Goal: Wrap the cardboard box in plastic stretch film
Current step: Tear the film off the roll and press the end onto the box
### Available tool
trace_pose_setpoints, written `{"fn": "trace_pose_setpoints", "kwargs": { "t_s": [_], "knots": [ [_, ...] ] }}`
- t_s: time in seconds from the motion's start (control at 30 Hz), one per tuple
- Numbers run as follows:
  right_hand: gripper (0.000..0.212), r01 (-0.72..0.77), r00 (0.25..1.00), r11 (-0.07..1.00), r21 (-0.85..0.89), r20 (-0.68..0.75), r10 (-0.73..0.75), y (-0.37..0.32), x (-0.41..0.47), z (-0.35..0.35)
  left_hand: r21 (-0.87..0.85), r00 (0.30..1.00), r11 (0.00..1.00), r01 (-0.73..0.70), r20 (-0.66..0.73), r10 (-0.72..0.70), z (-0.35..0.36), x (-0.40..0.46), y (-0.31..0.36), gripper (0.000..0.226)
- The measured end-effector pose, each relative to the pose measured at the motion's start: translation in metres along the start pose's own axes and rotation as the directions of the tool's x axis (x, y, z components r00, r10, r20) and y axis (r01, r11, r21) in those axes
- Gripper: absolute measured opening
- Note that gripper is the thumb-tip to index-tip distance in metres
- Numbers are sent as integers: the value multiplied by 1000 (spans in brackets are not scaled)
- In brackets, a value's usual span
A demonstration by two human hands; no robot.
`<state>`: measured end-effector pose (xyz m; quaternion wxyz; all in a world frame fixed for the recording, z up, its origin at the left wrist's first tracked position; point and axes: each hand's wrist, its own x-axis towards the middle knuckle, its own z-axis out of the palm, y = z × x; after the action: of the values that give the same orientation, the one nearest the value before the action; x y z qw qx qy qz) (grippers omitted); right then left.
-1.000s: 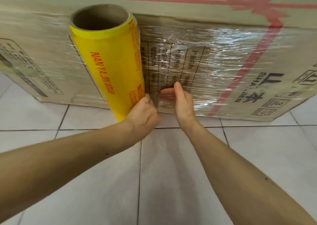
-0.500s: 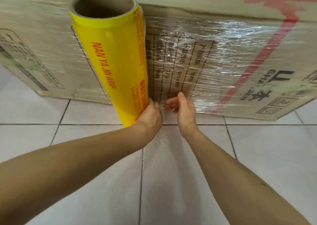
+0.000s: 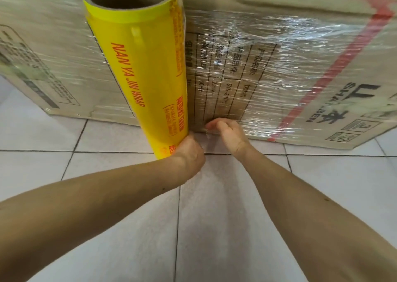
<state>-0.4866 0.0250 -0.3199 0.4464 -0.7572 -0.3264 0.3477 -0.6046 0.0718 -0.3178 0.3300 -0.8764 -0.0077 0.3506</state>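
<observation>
A large cardboard box (image 3: 322, 71) with red ribbon print lies on the floor, its front face covered in clear stretch film (image 3: 257, 45). A yellow roll of stretch film (image 3: 141, 73) with a cardboard core stands upright against the box, left of centre. My left hand (image 3: 189, 150) grips the roll's bottom end. My right hand (image 3: 227, 133) presses flat on the film at the box's lower edge, just right of the roll. Film runs from the roll's right side onto the box.
White floor tiles (image 3: 214, 228) with dark grout lines spread in front of the box. The box fills the whole upper part of the view, and my two forearms reach over the tiles toward it.
My right hand has slid down the film from mid-height to the box's bottom edge. The roll and my left hand have lowered slightly; the view has moved closer.
</observation>
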Motion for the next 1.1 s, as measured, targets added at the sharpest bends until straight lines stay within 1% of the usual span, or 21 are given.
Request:
{"fn": "trace_pose_setpoints", "kwargs": {
  "t_s": [0.03,0.07,0.1,0.13,0.2,0.23,0.27,0.33,0.43,0.5,0.6,0.7,0.77,0.83,0.9,0.97,1.03,1.07,1.1],
  "knots": [
    [33,-4,1000,999,-37,15,4,0,0,-1,38,997,999,30,68,-33,-2,2,2,36],
    [33,8,1000,998,-55,29,-7,3,-1,-2,8,999,999,35,4,-35,-2,7,5,38],
    [33,13,999,998,-55,34,-12,6,-2,-4,-51,997,997,64,43,-62,-6,6,8,40],
    [33,21,999,999,-33,35,-20,9,-4,-5,-179,993,977,115,2,-116,-5,7,8,42],
    [32,24,999,999,-41,33,-23,7,-4,-7,-391,984,909,146,-34,-172,-6,12,12,41],
    [31,28,998,995,-94,56,-23,1,-3,-9,-485,977,862,146,-64,-202,-8,15,13,38],
    [31,35,996,986,-163,85,-21,-6,-3,-11,-528,966,838,138,-114,-231,-14,18,13,37],
    [33,51,990,960,-275,137,-13,-20,-1,-16,-681,948,719,136,-120,-293,-19,30,7,37],
    [39,64,984,946,-319,180,-6,-45,-3,-26,-884,942,455,108,-55,-331,-24,44,-10,33],
    [39,85,980,943,-321,199,-21,-64,-3,-33,-941,945,330,76,-37,-324,-23,45,-20,28],
    [37,190,964,908,-373,247,-100,-98,-6,-46,-984,952,175,20,-35,-306,-18,40,-26,25],
    [35,238,948,909,-342,286,-140,-139,-14,-62,-998,943,62,0,-20,-332,-18,36,-29,26],
    [35,267,944,919,-291,273,-187,-166,-21,-73,-1000,938,13,-7,-11,-345,-20,35,-28,25],
    [34,325,936,914,-242,219,-275,-188,-27,-82,-1000,934,-28,2,12,-358,-25,33,-28,26],
    [31,411,909,900,-145,138,-393,-202,-33,-90,-997,931,-73,36,60,-360,-28,35,-30,29],
    [27,465,884,885,-23,66,-462,-206,-40,-96,-994,942,-87,68,93,-322,-33,39,-31,29],
    [27,444,893,896,6,83,-443,-200,-47,-99,-996,961,-36,79,85,-264,-38,39,-30,27],
    [28,402,911,916,-17,114,-397,-190,-51,-100,-998,969,1,59,57,-241,-41,39,-30,24],
    [29,343,931,938,-43,143,-334,-179,-53,-102,-1000,973,29,8,1,-233,-44,38,-33,20]
  ]
}}
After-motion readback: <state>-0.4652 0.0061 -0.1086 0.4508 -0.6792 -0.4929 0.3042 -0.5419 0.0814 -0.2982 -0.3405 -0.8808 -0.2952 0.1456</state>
